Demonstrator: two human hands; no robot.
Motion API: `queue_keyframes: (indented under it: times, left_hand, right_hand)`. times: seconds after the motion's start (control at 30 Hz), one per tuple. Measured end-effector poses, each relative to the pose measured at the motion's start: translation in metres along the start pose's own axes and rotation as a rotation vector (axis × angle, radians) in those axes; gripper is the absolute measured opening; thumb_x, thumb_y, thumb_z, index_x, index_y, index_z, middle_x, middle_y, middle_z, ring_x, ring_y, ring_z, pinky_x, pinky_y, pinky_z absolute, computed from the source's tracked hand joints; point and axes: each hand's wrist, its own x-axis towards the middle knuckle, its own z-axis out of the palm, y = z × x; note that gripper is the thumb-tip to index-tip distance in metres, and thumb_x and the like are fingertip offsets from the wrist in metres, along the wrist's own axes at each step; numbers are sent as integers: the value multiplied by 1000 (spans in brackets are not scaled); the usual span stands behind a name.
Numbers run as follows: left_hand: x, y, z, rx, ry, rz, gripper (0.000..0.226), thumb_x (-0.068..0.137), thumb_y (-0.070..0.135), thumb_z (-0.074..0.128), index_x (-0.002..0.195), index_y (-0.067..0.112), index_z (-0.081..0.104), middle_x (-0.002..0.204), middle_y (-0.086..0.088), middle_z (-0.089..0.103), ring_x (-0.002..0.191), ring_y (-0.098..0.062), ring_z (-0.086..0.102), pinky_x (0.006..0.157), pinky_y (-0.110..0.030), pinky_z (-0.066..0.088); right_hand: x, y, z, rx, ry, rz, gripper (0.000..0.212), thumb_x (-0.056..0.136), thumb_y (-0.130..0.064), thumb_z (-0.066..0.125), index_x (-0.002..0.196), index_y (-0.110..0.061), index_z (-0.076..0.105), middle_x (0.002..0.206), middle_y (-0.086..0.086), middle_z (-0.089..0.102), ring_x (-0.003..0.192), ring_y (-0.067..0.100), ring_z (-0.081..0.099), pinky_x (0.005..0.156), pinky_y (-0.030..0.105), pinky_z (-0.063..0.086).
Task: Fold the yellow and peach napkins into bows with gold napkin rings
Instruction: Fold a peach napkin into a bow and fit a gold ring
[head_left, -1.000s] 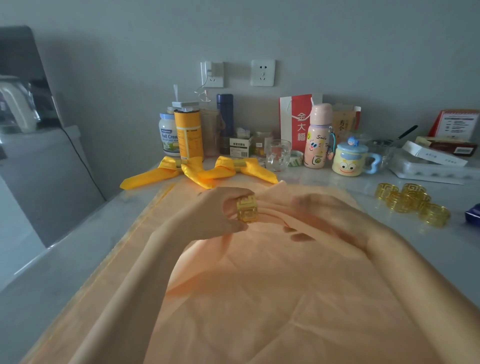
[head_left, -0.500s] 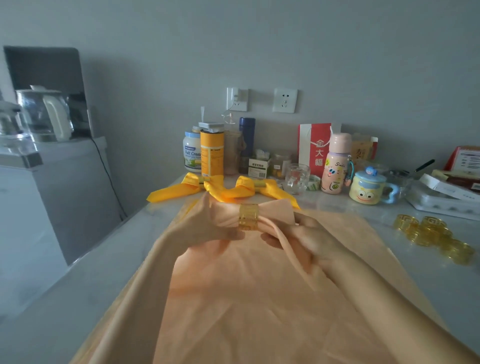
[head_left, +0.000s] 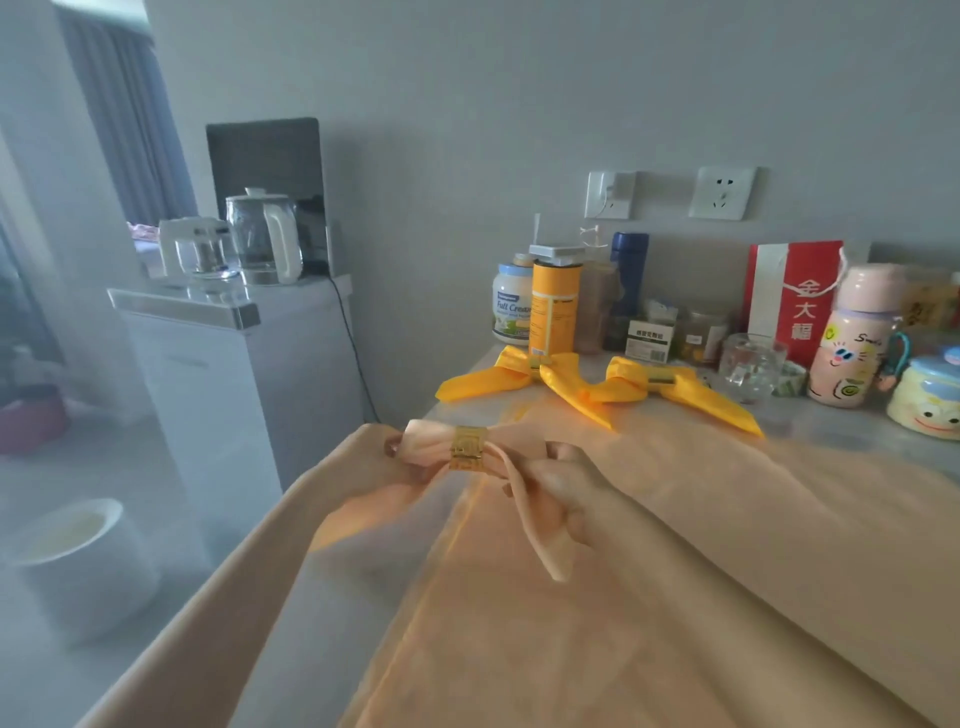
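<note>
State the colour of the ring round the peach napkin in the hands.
Gold ring, with a fretwork pattern; shows best in the head view.

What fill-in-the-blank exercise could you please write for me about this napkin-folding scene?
1. The left hand and right hand both grip the peach napkin, which passes through a ____-coloured napkin ring.
2. Behind it, ____ finished yellow bows lie on the table.
3. The glass kettle stands on a white cabinet to the table's ____.

Missing words: gold; two; left.
</note>
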Motion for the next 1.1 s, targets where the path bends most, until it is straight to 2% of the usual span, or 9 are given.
queue_keyframes:
  times: [0.13,0.23,0.3,0.43,0.6,0.77,0.87,0.97,1.1]
  left_hand:
    - [20,-15,24,279,125,1,35,78,34,62,107,14,63,105,-6,66,95,-26,59,77,-28,45]
    - [20,-13,41,412,135,-59,38,87,42,56,117,19,53,121,-3,54,112,-26,48,90,-38,39]
    - [8,-1,49,543,201,-10,48,88,47,54,125,18,44,127,-3,45,117,-26,42,93,-38,34]
    - [-32,33,70,412,266,284,37,91,17,45,128,18,47,135,-1,43,123,-23,38,99,-34,32]
    - [-80,89,128,289,15,620,46,93,41,40,132,19,49,137,1,44,131,-19,33,108,-32,26]
    - [-111,133,185,485,-215,770,59,93,55,40,142,22,36,152,-3,27,141,-18,17,114,-37,11]
    - [-126,150,209,527,-303,731,59,94,52,40,144,23,31,152,-3,22,141,-19,14,115,-44,8]
    - [-133,159,226,560,-275,717,59,93,55,28,143,23,31,149,-4,25,139,-20,17,113,-44,8]
    - [-134,165,235,586,-242,722,75,78,56,13,142,23,32,148,-5,27,137,-23,21,112,-44,13]
  right_hand:
    - [24,6,-4,-300,44,10,55,78,-37,73,116,-1,58,107,12,66,94,24,64,68,29,49]
    - [22,1,-28,-586,53,-133,25,90,-34,59,90,-9,63,85,2,58,78,15,54,63,25,39]
    - [13,3,-54,-641,122,-259,19,90,-29,61,95,-10,63,86,-1,58,78,13,53,71,25,41]
    - [-21,9,-123,-708,139,-263,14,85,-15,66,98,-14,60,90,-1,60,85,13,54,76,25,40]
    - [-77,28,-227,-891,350,-130,28,75,-5,75,100,-10,65,104,15,66,94,23,57,82,30,40]
    - [-130,41,-302,-1134,668,307,73,65,-61,74,122,-20,55,128,14,56,116,34,52,95,41,44]
    - [-161,40,-318,-935,775,402,93,58,-54,82,126,-4,44,121,23,52,107,38,53,79,37,48]
    - [-183,37,-323,-787,677,369,55,64,-26,86,96,8,56,78,16,57,68,27,55,50,29,34]
    - [-196,42,-318,-720,564,265,27,73,-16,78,77,0,57,75,16,62,69,29,61,58,30,39]
